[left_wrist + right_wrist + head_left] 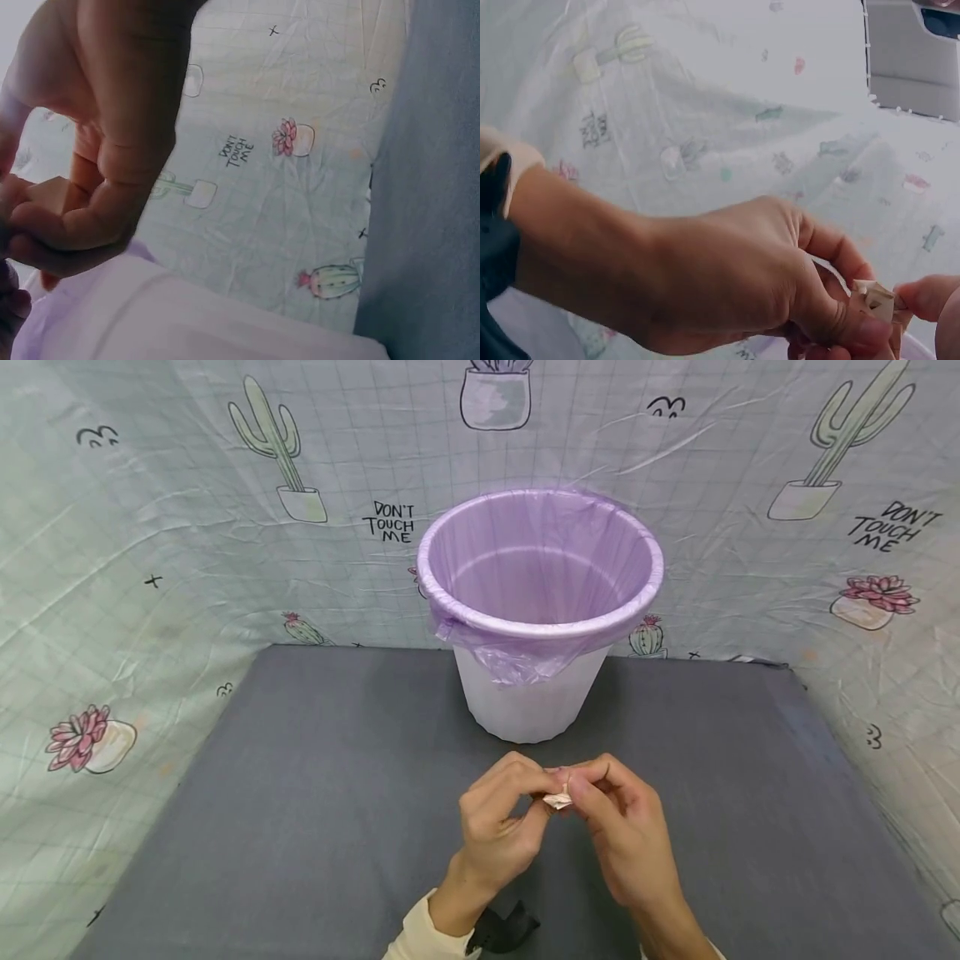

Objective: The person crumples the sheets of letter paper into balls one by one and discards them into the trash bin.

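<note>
Both hands meet in front of the bin in the head view. Between thumb and fingers, my left hand (498, 827) pinches a small folded cream-coloured piece that looks like paper (557, 800). My right hand (633, 843) pinches the same piece from the other side, thumb on top. Seen in the right wrist view, the folded piece (876, 298) has creased layers and a small gap in its fold. Its exact kind cannot be told, since fingertips cover much of it. In the left wrist view, curled fingers hide most of it.
A white bin (528, 706) lined with a purple plastic bag (525, 664) stands upright behind the hands, on a dark grey surface (315, 827). Cactus-print cloth (180, 527) hangs around the back and sides. A black strap (506, 931) lies by the left wrist.
</note>
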Demonstrator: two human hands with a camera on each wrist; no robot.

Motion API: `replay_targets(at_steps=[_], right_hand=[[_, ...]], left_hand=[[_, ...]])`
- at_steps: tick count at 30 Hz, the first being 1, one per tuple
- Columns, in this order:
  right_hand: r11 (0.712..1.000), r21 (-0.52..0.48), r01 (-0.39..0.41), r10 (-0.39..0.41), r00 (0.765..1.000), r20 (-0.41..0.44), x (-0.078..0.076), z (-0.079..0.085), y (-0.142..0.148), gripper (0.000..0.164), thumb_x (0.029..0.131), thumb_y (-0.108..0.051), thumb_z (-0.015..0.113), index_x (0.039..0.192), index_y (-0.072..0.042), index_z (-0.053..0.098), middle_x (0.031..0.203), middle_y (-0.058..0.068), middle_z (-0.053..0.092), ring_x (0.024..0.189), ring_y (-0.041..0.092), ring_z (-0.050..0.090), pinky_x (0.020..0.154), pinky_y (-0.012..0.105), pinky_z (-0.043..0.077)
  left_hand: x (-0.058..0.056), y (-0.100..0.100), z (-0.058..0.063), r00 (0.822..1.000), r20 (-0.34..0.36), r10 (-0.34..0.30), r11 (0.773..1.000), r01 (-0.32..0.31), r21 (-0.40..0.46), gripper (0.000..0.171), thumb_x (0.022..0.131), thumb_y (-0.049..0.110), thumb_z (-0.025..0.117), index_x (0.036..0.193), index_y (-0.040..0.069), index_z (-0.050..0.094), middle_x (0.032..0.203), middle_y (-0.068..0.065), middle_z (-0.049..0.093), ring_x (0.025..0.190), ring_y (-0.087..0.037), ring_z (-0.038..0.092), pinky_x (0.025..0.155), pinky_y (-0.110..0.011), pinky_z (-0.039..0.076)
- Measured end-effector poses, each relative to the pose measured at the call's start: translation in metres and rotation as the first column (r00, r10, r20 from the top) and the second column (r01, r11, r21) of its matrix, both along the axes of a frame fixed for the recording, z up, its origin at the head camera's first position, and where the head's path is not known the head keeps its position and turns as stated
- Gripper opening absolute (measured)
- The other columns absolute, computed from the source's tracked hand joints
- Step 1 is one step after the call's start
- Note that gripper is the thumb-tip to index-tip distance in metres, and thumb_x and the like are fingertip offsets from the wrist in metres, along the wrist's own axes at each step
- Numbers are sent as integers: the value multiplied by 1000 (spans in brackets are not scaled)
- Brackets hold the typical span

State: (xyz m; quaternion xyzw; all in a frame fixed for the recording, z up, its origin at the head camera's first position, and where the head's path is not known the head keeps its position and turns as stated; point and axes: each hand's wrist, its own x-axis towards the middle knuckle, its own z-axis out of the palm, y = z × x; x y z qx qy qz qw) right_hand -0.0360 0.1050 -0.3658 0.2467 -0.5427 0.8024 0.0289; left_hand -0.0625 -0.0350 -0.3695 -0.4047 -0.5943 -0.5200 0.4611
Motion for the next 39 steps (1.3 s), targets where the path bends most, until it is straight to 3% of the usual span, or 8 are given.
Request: replay_targets(at_steps=[4, 8, 16, 21, 28, 34, 36, 39], right_hand=[[1000, -18, -17, 17, 1000, -11, 5, 2, -3, 21, 95, 13, 43, 112, 16, 55, 110, 20, 63, 105, 29, 62, 91, 37, 48], [998, -63, -30, 26, 997, -66, 8, 2, -8, 27, 92, 17, 44, 119, 21, 49, 118, 27, 59, 111, 31, 59, 93, 36, 47], [955, -164, -245, 205, 952, -229, 5, -2, -13, 41, 97, 12, 41, 134, 23, 29, 134, 33, 45, 121, 33, 50, 96, 34, 45], [944, -163, -287, 233, 929, -287, 4, -3, -18, 43, 100, 1, 43, 133, 24, 29, 138, 36, 39, 124, 40, 47, 99, 39, 42], [974, -203, -99, 22, 936, -350, 8, -3, -25, 45, 100, -2, 48, 129, 27, 30, 128, 39, 45, 119, 42, 51, 96, 41, 44], [968, -253, -2, -116, 885, -452, 0, 1, -20, 49, 98, -3, 50, 126, 31, 29, 126, 39, 48, 119, 42, 51, 96, 39, 44], [967, -255, 19, -148, 855, -498, -3, 4, -16, 51, 97, -5, 52, 124, 32, 31, 124, 39, 49, 118, 43, 51, 95, 39, 45], [976, -214, 48, -165, 804, -571, -6, 8, -11, 52, 95, -7, 55, 121, 32, 33, 123, 40, 50, 118, 44, 50, 92, 39, 47]], left_hand=[[0, -1, -1, 998, -19, 55, 998, -55, 27, 15, 75, -19, 59, 78, -5, 54, 68, -10, 57, 56, -14, 53, 55, -16, 45], [0, -4, 3, 986, -120, 113, 994, -111, 22, 18, 80, -18, 57, 73, -3, 49, 66, -9, 54, 55, -13, 48, 53, -15, 42], [5, -18, 21, 888, -422, 182, 972, -226, -57, 15, 87, -11, 62, 73, -4, 61, 72, -12, 66, 57, -13, 54, 57, -20, 45], [6, -21, 27, 886, -443, 138, 980, -188, -71, 17, 88, -9, 61, 72, -4, 63, 73, -14, 67, 57, -12, 53, 59, -20, 46], [4, -9, 22, 932, -358, 54, 998, -57, 1, 19, 88, -9, 61, 70, -6, 58, 72, -18, 64, 61, -21, 58, 62, -25, 51], [9, -6, 17, 993, -107, -40, 994, 28, -105, 24, 91, 14, 64, 92, -10, 62, 97, -24, 58, 85, -29, 63, 76, -29, 54], [13, -6, 16, 995, -1, -105, 987, 104, -126, 41, 92, 28, 58, 106, -11, 61, 102, -25, 54, 89, -29, 61, 77, -30, 54], [18, -4, 16, 968, 132, -216, 970, 228, -85, 52, 94, 32, 53, 119, -13, 56, 105, -26, 56, 89, -28, 61, 75, -32, 54]])
